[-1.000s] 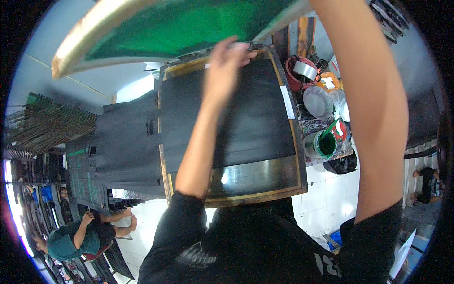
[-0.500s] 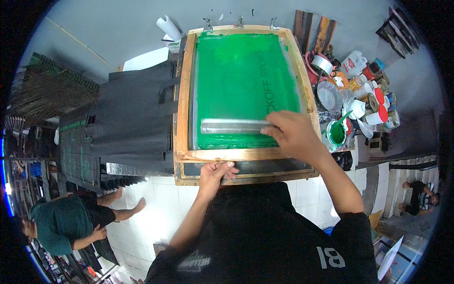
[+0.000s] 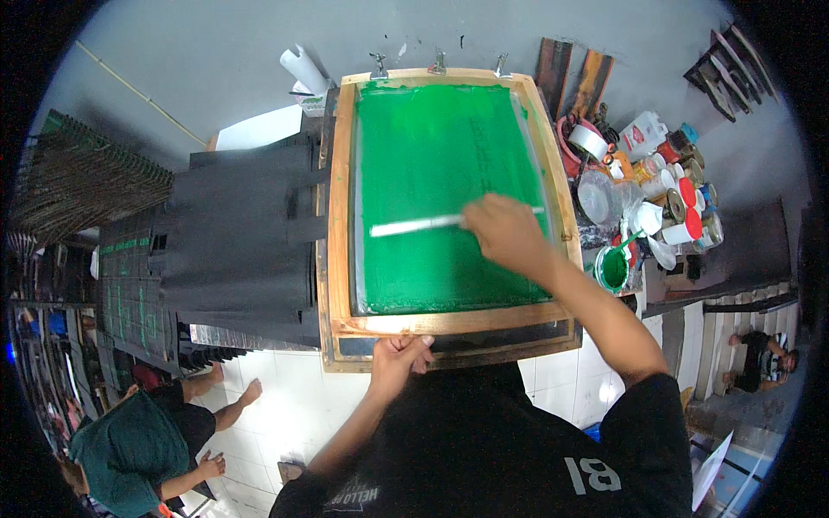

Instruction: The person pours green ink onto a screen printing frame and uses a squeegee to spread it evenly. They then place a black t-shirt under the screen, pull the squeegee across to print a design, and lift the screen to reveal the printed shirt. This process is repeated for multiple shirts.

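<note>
A wooden-framed printing screen (image 3: 565,203) lies before me, its mesh covered with green ink (image 3: 423,147). My right hand (image 3: 509,235) is closed on a squeegee (image 3: 410,226), which lies crosswise over the middle of the inked mesh. The squeegee's pale bar shows on both sides of my fingers; the part under them is hidden. At the near side, my left hand (image 3: 399,363) has its fingers curled in at the frame's lower bar, over the edge of the dark base board (image 3: 492,338). What those fingers press on, if anything, is hidden.
Hinge clamps (image 3: 439,63) hold the screen's far side. At right stand an open tub of green ink (image 3: 613,269) with a stirrer, and several jars (image 3: 682,229). Black sheets (image 3: 242,233) are layered at left. One person (image 3: 134,449) is at lower left, another (image 3: 764,361) far right.
The squeegee and my right hand have moved away from me, from near the screen's lower bar to mid-mesh. Dark lettering beneath the ink looks fainter. The whole view has shifted slightly.
</note>
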Action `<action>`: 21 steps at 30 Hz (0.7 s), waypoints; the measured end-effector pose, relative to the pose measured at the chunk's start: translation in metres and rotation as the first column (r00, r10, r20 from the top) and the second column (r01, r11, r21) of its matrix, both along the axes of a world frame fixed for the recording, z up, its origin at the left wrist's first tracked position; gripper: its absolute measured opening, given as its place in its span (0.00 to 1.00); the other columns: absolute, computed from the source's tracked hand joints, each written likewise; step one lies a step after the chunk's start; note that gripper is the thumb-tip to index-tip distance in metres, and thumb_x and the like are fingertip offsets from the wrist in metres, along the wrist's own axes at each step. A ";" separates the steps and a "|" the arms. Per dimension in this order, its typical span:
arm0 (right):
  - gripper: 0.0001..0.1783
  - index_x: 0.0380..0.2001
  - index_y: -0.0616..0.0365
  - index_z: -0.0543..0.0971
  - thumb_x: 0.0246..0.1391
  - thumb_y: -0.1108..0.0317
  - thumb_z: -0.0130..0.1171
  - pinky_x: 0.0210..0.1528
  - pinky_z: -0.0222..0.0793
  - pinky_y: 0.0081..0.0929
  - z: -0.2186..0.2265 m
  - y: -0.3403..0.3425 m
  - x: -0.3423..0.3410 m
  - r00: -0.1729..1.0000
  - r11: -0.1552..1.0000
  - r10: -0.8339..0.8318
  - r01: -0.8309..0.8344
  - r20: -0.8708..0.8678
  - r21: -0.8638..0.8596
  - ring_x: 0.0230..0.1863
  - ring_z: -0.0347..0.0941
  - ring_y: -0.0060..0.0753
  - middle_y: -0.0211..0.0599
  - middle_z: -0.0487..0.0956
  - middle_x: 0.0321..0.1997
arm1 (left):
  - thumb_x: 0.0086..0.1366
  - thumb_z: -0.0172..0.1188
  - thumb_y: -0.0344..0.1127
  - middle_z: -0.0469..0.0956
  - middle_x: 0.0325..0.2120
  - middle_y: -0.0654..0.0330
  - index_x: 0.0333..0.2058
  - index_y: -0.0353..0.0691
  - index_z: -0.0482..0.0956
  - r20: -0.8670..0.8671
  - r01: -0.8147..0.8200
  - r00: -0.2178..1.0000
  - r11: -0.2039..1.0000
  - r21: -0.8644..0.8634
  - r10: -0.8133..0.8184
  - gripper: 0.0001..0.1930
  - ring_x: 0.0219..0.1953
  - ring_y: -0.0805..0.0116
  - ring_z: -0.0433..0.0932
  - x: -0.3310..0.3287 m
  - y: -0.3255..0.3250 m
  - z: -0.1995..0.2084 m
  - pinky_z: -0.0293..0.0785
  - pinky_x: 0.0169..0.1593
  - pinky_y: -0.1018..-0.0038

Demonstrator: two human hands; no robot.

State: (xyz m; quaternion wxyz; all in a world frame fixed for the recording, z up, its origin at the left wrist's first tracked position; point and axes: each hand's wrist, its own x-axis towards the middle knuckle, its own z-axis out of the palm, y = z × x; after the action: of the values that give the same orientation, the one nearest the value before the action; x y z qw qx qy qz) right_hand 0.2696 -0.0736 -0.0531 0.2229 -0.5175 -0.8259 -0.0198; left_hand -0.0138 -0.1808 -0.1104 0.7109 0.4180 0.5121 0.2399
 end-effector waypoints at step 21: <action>0.16 0.48 0.54 0.80 0.61 0.58 0.62 0.49 0.74 0.54 0.004 0.260 0.094 0.986 0.987 -0.149 0.152 0.068 -0.042 0.48 0.79 0.58 0.49 0.84 0.43 | 0.75 0.48 0.37 0.86 0.39 0.43 0.45 0.28 0.81 0.154 0.014 0.988 0.970 -0.243 0.025 0.18 0.39 0.58 0.86 -0.032 0.019 0.055 0.81 0.46 0.66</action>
State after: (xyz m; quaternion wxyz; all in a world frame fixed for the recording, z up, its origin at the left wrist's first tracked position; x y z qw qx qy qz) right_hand 0.3637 0.1867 -0.0489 0.1815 -0.5827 -0.7914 -0.0340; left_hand -0.0457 -0.1620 -0.0550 0.7941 0.3060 0.4817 0.2092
